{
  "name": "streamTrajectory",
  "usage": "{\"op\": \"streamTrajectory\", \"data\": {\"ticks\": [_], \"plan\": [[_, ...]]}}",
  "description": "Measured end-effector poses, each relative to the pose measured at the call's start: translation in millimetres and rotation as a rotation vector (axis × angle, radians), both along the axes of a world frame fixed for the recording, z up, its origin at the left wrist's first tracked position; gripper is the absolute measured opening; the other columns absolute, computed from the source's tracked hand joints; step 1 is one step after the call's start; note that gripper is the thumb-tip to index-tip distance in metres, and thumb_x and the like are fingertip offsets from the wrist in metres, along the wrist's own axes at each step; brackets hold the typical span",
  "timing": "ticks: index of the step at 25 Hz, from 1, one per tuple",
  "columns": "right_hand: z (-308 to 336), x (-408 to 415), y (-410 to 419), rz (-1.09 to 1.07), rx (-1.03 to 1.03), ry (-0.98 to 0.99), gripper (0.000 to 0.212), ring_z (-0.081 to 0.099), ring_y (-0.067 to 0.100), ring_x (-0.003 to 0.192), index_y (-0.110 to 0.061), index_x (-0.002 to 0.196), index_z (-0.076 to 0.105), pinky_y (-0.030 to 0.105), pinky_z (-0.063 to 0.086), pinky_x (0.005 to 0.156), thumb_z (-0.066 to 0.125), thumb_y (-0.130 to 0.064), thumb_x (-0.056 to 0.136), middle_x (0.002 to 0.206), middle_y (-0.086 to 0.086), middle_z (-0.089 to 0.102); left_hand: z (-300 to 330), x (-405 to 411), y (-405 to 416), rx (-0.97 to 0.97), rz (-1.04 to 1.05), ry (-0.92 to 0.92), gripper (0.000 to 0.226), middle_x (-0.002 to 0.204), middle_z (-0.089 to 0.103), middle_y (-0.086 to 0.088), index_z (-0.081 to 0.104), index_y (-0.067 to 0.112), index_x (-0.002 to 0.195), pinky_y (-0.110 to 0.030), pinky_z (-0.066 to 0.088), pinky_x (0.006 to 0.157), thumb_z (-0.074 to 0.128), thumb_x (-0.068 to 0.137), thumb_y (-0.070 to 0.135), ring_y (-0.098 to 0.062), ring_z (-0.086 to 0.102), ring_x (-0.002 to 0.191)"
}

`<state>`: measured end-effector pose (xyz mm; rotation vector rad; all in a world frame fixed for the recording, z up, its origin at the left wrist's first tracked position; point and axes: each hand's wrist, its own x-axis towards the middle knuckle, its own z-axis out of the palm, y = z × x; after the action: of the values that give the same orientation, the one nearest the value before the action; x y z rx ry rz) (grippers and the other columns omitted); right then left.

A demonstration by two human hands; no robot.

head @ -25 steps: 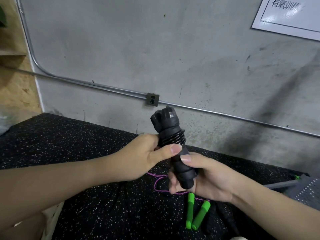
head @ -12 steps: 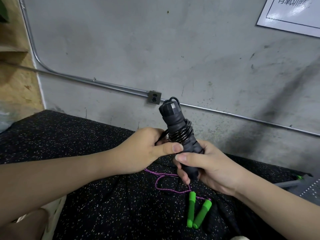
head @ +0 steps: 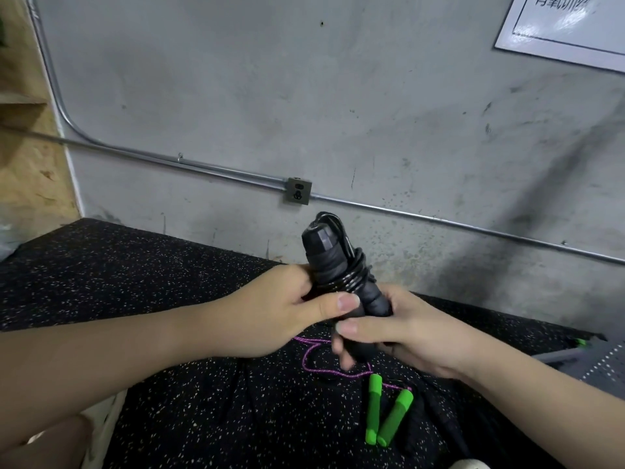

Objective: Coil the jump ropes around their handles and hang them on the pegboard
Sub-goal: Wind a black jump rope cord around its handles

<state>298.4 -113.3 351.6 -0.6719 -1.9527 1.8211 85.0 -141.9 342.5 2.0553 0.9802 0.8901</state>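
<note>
A person's two hands hold a black jump rope (head: 333, 265) at the centre of the view, its two handles bundled together and tilted toward 11 o'clock, with glossy cord wound in several turns around the middle. The left hand (head: 270, 313) grips the bundle at the coils, thumb laid across the front; the right hand (head: 399, 328) has its fingers curled round the lower ends of the handles, thumb pressed across. A short loop of cord sticks up past the top caps, so the winding looks all but finished, though whether the loose end is tucked in cannot be told. Hanging is not yet done, and no pegboard shows in the view. At 5 o'clock from the hands, on the black speckled mat (head: 169, 384), lies a second rope with green handles (head: 385, 414) and a purple cord (head: 316, 358) sprawled loose, apparently not yet coiled. Behind stands a grey concrete wall with a metal conduit (head: 203, 165) and a small junction box (head: 297, 191); a white sign (head: 568, 28) sits at 1 o'clock. Nothing blocks the hands
</note>
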Motion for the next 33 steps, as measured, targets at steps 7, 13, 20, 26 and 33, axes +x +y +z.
{"op": "streamTrajectory", "data": {"ticks": [7, 13, 20, 26, 33], "plan": [[3.7, 4.2, 1.1, 0.073, -0.200, 0.044, 0.013, 0.046, 0.018, 0.063, -0.010, 0.086, 0.061, 0.032, 0.043, 0.059, 0.074, -0.007, 0.086, 0.071, 0.007, 0.047, 2.1, 11.6, -0.6, -0.065, 0.114, -0.128, 0.049, 0.090, 0.077, 0.002, 0.075, 0.019, 0.105, -0.036, 0.055, 0.069, 0.067, 0.086, 0.064, -0.007, 0.069, 0.072], [-3.3, 1.6, 9.4, -0.193, 0.192, -0.062, 0.030, 0.044, 0.022, 0.055, 0.015, 0.099, 0.057, 0.031, 0.039, 0.051, 0.068, -0.009, 0.083, 0.063, 0.015, 0.045, -6.5, 4.0, 16.0, -0.100, 0.245, -0.021, 0.096, 0.107, 0.074, -0.020, 0.074, 0.005, 0.103, -0.061, 0.051, 0.098, 0.062, 0.066, 0.093, -0.035, 0.073, 0.100], [-5.3, -4.2, 13.0, -0.400, 0.457, -0.155, 0.010, 0.047, 0.021, 0.051, -0.010, 0.076, 0.070, 0.034, 0.040, 0.054, 0.065, -0.018, 0.078, 0.055, 0.009, 0.052, -3.2, 18.5, 5.3, -0.021, 0.334, -0.020, 0.048, 0.074, 0.067, -0.002, 0.068, 0.013, 0.092, -0.051, 0.053, 0.076, 0.066, 0.087, 0.060, -0.019, 0.059, 0.063], [-12.6, -25.0, 5.4, -0.516, 0.653, -0.112, 0.032, 0.040, 0.010, 0.049, -0.033, 0.065, 0.062, 0.031, 0.031, 0.044, 0.053, -0.005, 0.077, 0.050, 0.001, 0.050, 5.8, 31.7, -1.6, 0.005, 0.436, -0.068, 0.044, 0.076, 0.070, 0.028, 0.073, 0.034, 0.097, -0.013, 0.047, 0.068, 0.071, 0.076, 0.072, 0.010, 0.064, 0.071], [16.6, -3.0, -0.2, 0.042, 0.021, 0.040, 0.035, 0.069, 0.030, 0.077, -0.010, 0.103, 0.069, 0.040, 0.060, 0.073, 0.082, -0.033, 0.080, 0.087, 0.017, 0.069, 24.0, 19.4, -11.1, -0.047, 0.120, -0.216, 0.034, 0.096, 0.079, -0.003, 0.073, 0.024, 0.108, -0.044, 0.060, 0.087, 0.072, 0.087, 0.051, -0.030, 0.076, 0.088]]}}
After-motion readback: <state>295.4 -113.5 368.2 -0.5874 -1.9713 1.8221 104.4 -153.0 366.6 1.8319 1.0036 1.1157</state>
